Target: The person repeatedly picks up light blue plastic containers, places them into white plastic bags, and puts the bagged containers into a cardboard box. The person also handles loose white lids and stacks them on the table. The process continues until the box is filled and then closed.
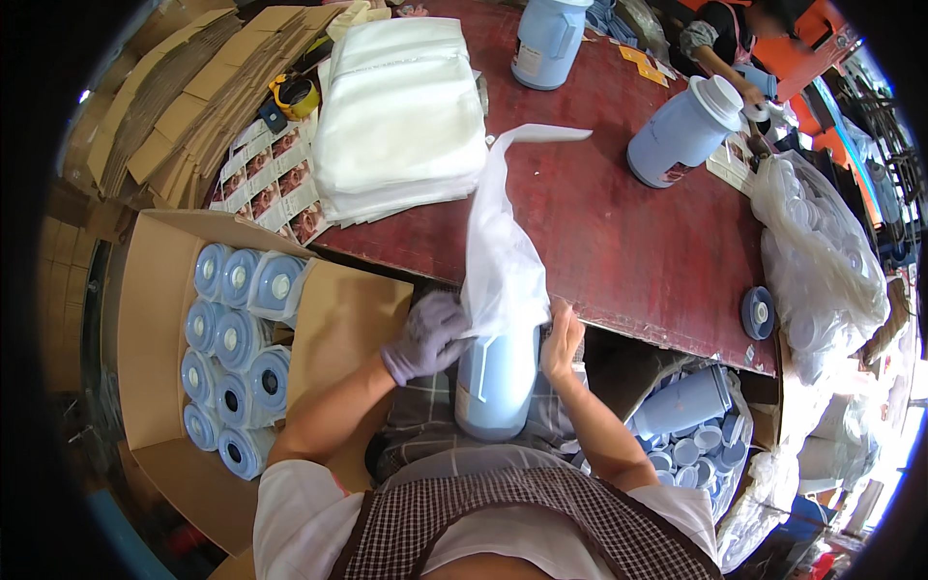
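Observation:
A light blue plastic jug [496, 395] lies across my lap, its base towards my body. A thin white translucent bag [504, 268] covers the jug's far end, and the bag's loose end trails onto the table. My left hand [433, 332], in a greyish-purple glove, grips the bag's edge on the left side of the jug. On the other side, my bare right hand [563, 339] pinches the opposite edge of the bag. The part of the jug inside the bag is mostly hidden.
Several wrapped blue jugs [234, 339] fill an open cardboard box [156, 319] at left. The red table [609, 239] bears a stack of white bags [399, 123], a lidded jug [685, 134] and a lid [758, 313]. Blue cups [685, 451] lie below right. A person [718, 40] works beyond.

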A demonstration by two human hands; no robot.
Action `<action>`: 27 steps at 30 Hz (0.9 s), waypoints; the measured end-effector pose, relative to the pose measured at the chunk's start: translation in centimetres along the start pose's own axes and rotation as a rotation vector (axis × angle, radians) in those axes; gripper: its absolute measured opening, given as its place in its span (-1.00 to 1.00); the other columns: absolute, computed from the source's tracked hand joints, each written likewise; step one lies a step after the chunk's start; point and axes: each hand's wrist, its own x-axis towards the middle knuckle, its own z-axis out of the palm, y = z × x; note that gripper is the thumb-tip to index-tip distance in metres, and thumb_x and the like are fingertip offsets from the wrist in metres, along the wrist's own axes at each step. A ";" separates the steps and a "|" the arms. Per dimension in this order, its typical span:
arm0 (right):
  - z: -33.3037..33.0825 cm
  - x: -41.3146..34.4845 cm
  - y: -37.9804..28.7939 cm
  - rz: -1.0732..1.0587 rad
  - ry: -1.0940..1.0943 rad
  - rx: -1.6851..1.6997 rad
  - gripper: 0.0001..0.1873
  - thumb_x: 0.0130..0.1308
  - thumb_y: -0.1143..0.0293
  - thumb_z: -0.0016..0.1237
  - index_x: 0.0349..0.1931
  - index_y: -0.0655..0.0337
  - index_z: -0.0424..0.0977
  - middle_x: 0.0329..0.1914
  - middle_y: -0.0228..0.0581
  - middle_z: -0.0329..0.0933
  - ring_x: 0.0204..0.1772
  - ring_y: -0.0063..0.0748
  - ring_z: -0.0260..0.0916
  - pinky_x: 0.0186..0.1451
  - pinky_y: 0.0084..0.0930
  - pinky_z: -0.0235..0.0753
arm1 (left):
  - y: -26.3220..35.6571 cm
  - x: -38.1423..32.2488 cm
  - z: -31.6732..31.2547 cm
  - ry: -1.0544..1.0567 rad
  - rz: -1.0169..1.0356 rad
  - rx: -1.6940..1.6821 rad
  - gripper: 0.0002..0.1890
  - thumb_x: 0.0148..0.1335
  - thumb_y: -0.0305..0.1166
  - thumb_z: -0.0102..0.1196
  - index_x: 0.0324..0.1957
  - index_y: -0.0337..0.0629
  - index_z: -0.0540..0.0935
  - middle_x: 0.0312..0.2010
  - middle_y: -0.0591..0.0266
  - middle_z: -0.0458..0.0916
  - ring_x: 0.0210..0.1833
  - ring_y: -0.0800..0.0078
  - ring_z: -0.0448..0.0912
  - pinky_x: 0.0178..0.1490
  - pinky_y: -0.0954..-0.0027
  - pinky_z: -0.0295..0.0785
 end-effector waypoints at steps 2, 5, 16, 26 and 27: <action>-0.3 -1.1 0.0 -0.212 -0.065 0.016 -0.52 0.69 0.14 -0.36 -0.39 0.33 0.28 -0.42 -0.44 0.21 -0.33 -0.56 0.09 -0.28 -0.48 0.19 | 0.4 -1.8 0.9 -0.026 -0.087 0.003 -0.74 0.11 -0.42 0.33 -0.16 -0.28 0.67 -0.42 0.05 0.63 -0.30 0.02 0.62 -0.09 0.07 0.52; 0.0 -1.9 -0.3 0.022 -0.002 -0.077 -0.41 0.69 0.07 -0.30 -0.57 0.27 0.17 -0.59 -0.51 0.08 -0.45 -0.63 -0.02 -0.42 -0.45 0.03 | 0.1 -2.3 1.6 -0.187 -0.401 -0.226 -0.66 0.31 -0.18 0.21 -0.11 -0.30 0.68 -0.30 -0.16 0.69 -0.22 -0.07 0.68 -0.17 0.03 0.54; -3.3 -5.1 -1.1 -0.526 -0.270 -0.115 -0.72 0.45 0.32 -0.19 -0.43 0.30 0.34 -0.32 -0.01 0.36 -0.24 -0.04 0.32 -0.19 -0.18 0.34 | 10.3 -2.5 0.7 0.319 -0.239 0.056 -0.73 0.09 -0.54 0.23 -0.15 -0.25 0.50 -0.16 -0.05 0.58 -0.09 -0.07 0.65 -0.02 0.07 0.60; -5.1 -9.2 1.6 -0.096 -0.375 -0.086 -0.43 0.68 0.02 -0.47 -0.44 0.28 0.30 -0.45 -0.13 0.25 -0.32 -0.16 0.19 -0.15 -0.25 0.24 | 4.2 -11.5 3.3 0.004 0.029 0.044 -0.77 0.05 -0.45 0.24 -0.21 -0.19 0.55 -0.28 0.11 0.59 -0.16 0.11 0.62 0.03 0.07 0.55; -5.6 -9.8 1.7 -0.045 -0.385 -0.138 -0.43 0.68 0.04 -0.46 -0.45 0.30 0.31 -0.47 -0.12 0.24 -0.33 -0.14 0.19 -0.19 -0.21 0.24 | 4.5 -12.4 3.3 -0.017 0.043 0.037 -0.78 0.06 -0.43 0.24 -0.22 -0.18 0.56 -0.29 0.13 0.59 -0.17 0.14 0.61 0.02 0.09 0.55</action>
